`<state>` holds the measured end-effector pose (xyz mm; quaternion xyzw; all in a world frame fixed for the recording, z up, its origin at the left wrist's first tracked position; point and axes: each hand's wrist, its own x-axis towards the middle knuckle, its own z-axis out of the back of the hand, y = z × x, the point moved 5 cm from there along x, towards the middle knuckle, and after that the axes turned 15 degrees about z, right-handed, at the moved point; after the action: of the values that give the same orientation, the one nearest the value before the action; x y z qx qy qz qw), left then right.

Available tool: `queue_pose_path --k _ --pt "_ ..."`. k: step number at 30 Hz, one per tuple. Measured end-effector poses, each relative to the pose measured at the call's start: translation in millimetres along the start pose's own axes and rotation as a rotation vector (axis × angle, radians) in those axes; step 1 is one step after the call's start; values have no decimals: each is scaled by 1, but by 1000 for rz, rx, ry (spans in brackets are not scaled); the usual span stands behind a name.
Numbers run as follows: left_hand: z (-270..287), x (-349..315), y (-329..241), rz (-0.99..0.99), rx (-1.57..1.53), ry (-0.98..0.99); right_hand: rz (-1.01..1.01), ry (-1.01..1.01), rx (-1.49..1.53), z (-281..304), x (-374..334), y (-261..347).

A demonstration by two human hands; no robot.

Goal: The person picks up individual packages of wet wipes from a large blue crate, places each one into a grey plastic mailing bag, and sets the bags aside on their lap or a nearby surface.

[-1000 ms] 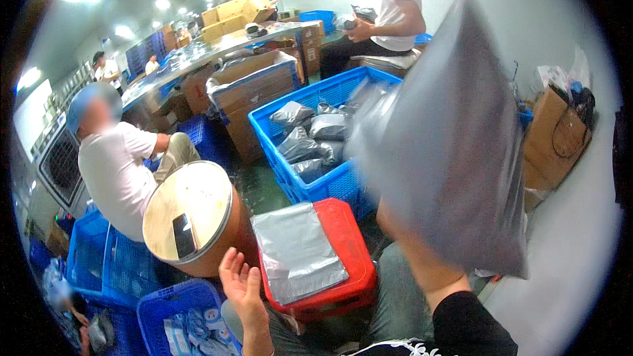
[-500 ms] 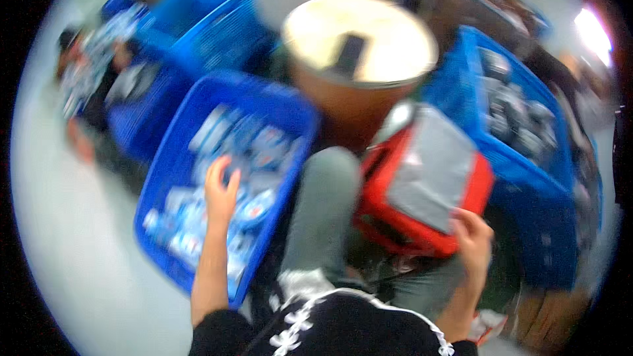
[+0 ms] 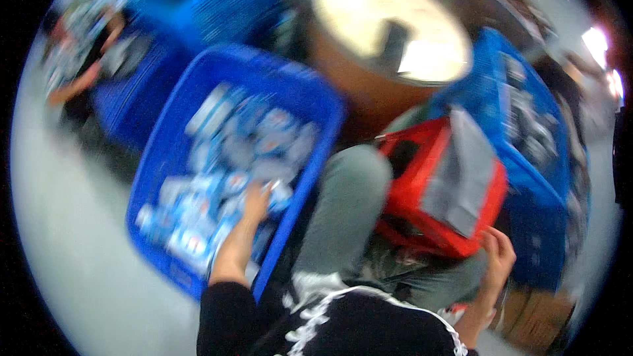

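Blue-and-white packs (image 3: 196, 242) beneath left hand (image 3: 258, 202)

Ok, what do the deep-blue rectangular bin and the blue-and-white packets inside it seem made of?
Deep-blue rectangular bin: probably moulded plastic, low sheen, given smooth walls and rounded corners. Blue-and-white packets: perhaps glossy film, given bright highlights, though blur leaves that open.

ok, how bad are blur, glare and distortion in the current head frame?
Head view: blur throughout, probably motion, smearing the packets and softening the left hand; head view: glare washes out part of the drum lid, and a bright patch near the right rim is blown out; head view: fisheye bending toward the rim, black corners.
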<state>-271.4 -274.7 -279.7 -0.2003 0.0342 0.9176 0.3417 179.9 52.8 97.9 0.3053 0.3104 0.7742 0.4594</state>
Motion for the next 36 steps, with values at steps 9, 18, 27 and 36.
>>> queue_pose_path --k 9,18,27,36 --pt "96 4 72 371 -960 -131 -9 -78 371 -12 -9 -22" --pt "319 -124 -180 -348 -1913 748 484 261 847 -62 2 105" --pt "341 -173 -471 -1354 -770 698 -119 -357 1725 26 -56 -46" --pt "268 -58 -465 -1007 200 -312 51 -691 1701 104 -101 -123"
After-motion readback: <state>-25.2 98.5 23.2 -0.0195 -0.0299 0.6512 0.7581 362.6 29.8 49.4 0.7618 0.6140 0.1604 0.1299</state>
